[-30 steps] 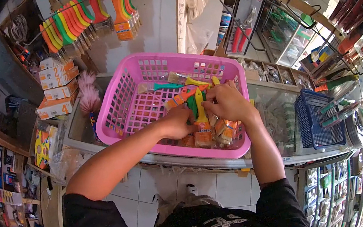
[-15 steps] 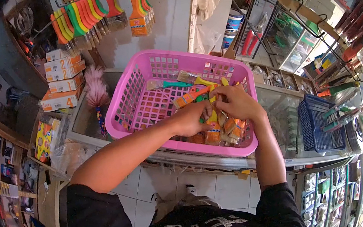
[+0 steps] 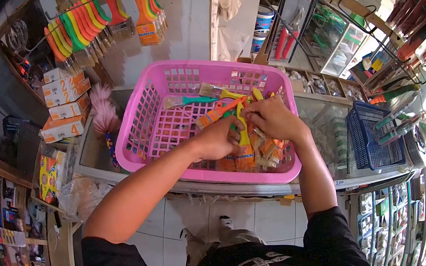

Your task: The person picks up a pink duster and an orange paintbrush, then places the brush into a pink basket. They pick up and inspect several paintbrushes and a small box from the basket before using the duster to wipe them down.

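Both hands are inside a pink plastic basket (image 3: pixel 213 175). My left hand (image 3: pixel 219 138) has its fingers curled against a yellow-handled paintbrush (image 3: pixel 244 142) with an orange wrapper. On the right, my right hand (image 3: pixel 275 117) pinches near the top of that yellow handle. Under and beside the hands lie several wrapped paintbrushes. An orange-handled brush (image 3: pixel 216 114) is just above my left hand. Farther back in the basket lie a teal-handled brush (image 3: pixel 197 100) and another brush with a yellow handle (image 3: pixel 230 94).
The basket stands on a glass counter (image 3: pixel 320 118). Stacked boxes (image 3: pixel 67 92) and a pink feather duster (image 3: pixel 104 111) are at its left. A blue basket (image 3: pixel 368 135) stands at the right. Paintbrushes (image 3: pixel 80 29) hang from hooks above the counter.
The view has shifted slightly. My left hand's fingers have moved a little along the yellow-handled brush, and more of its handle now shows between the hands.
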Tool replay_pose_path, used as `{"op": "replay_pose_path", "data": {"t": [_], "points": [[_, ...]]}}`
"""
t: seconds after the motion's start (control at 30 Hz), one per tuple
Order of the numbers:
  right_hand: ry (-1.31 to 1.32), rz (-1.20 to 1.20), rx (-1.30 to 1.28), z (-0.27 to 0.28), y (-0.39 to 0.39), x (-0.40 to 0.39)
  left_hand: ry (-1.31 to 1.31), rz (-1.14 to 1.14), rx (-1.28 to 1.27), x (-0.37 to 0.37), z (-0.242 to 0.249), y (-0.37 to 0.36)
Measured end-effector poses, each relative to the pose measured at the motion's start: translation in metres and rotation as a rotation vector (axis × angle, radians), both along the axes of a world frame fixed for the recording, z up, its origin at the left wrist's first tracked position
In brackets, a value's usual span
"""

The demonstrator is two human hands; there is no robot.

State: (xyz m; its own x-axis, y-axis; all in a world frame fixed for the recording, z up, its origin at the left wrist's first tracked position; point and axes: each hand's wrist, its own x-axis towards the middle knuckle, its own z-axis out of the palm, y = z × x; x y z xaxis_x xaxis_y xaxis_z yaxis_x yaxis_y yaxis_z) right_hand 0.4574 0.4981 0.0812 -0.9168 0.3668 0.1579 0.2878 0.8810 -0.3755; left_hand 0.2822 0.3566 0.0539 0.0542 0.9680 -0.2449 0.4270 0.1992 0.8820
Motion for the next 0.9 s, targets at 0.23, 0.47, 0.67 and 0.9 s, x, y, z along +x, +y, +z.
{"op": "replay_pose_path", "data": {"t": [0.23, 0.47, 0.67, 0.9], "points": [[-0.062, 0.039, 0.030, 0.004, -0.006, 0.003, 0.187, -0.213, 0.075, -0.003, -0.003, 0.003], [-0.082, 0.047, 0.037, 0.005, -0.006, 0.004, 0.123, -0.052, 0.098, 0.001, 0.009, -0.003], [-0.019, 0.019, -0.035, 0.004, -0.005, 0.003, 0.151, 0.008, 0.210, -0.011, -0.010, 0.006], [0.299, 0.167, -0.180, 0.001, 0.002, 0.003, 0.052, 0.250, 0.283, -0.007, 0.013, -0.002]]}}
